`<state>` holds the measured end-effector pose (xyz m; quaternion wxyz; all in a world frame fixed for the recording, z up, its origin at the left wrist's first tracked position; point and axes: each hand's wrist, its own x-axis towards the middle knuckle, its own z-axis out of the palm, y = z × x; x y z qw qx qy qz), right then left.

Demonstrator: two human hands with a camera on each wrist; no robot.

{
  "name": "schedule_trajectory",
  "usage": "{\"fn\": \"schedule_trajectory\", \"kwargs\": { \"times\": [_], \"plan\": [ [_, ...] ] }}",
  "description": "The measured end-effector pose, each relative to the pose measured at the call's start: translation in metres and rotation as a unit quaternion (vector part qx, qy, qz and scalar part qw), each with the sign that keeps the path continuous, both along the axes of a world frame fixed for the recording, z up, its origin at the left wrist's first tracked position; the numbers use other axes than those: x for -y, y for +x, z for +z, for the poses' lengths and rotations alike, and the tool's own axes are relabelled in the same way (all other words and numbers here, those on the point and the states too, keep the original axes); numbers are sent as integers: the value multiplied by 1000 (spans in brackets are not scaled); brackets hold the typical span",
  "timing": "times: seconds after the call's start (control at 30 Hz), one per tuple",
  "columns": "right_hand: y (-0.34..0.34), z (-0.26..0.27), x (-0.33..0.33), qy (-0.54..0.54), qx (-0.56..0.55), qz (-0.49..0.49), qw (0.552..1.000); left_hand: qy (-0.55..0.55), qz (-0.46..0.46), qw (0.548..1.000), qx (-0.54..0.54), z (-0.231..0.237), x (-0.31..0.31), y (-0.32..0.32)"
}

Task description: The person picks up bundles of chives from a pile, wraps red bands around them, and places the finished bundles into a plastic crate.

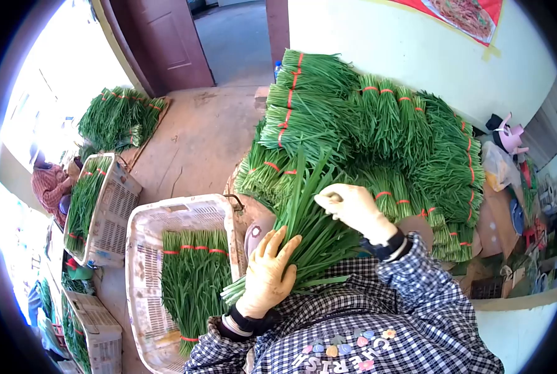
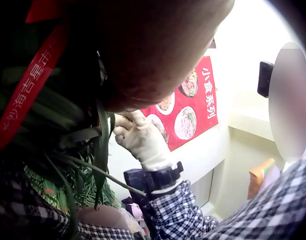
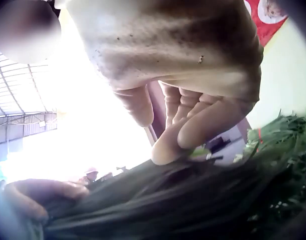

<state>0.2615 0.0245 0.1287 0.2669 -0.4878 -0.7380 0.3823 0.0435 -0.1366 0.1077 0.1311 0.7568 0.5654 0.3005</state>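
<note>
Across the person's lap lies a bunch of garlic chives [image 1: 313, 240], its pale stem ends pointing left and its long flat leaves fanning up and right. The left hand [image 1: 269, 271], in a pale glove, grips it near the stems, fingers spread over the top. Above the leaves hovers the gloved right hand [image 1: 353, 209], fingers loosely bent and holding nothing. In the right wrist view a gap shows between its thumb [image 3: 139, 106] and index finger, with the fingertips right at the leaves. A red printed tape [image 2: 33, 80] stands close in the left wrist view.
To the left is a white plastic basket [image 1: 142, 249] containing tied chive bunches [image 1: 194, 274]. A large stack of red-taped bunches [image 1: 319, 93] rises ahead and right against the wall. Farther left stand another filled basket [image 1: 110, 206] and a seated person [image 1: 51, 184].
</note>
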Motion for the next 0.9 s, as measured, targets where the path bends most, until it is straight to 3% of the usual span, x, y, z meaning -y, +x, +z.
{"fn": "schedule_trajectory", "kwargs": {
  "times": [0.1, 0.2, 0.27, 0.33, 0.4, 0.47, 0.57, 0.63, 0.67, 0.73, 0.77, 0.8, 0.9],
  "plan": [
    [-17, -5, -2, -55, 20, -11, 998, 0, 1, 1000, 3, 4, 1, 2],
    [-16, 1, 2, -115, -51, -39, 991, 1, 1, 1000, 22, 3, -1, -2],
    [-9, 19, 18, -49, 11, -56, 997, 1, 9, 999, 40, 3, -1, -5],
    [-1, 20, 38, 180, 12, -41, 983, 7, 13, 997, 78, 1, -2, -9],
    [2, 33, 53, 372, 24, -33, 927, 12, 26, 995, 95, -1, -3, -12],
    [0, 62, 71, 404, 19, 6, 915, 30, 0, 992, 120, -6, -6, -15],
    [-5, 70, 80, 401, 2, 38, 915, 61, -4, 986, 156, -12, -7, -14],
    [-9, 55, 75, 210, -133, 29, 968, 87, -8, 981, 174, -11, -5, -12],
    [-13, 55, 74, 53, -192, 31, 979, 87, -4, 981, 173, -11, -5, -13],
    [-19, 28, 68, -77, -290, 127, 945, 74, -12, 980, 184, -14, -4, -14],
    [-19, 29, 71, -118, -185, 157, 963, 78, -14, 979, 187, -13, -3, -14],
    [-27, 14, 79, -79, -201, 183, 959, 77, -11, 980, 185, -13, -4, -14],
    [-39, -5, 85, 55, -115, 178, 976, 74, -7, 984, 161, -12, -2, -16]
  ]
}}
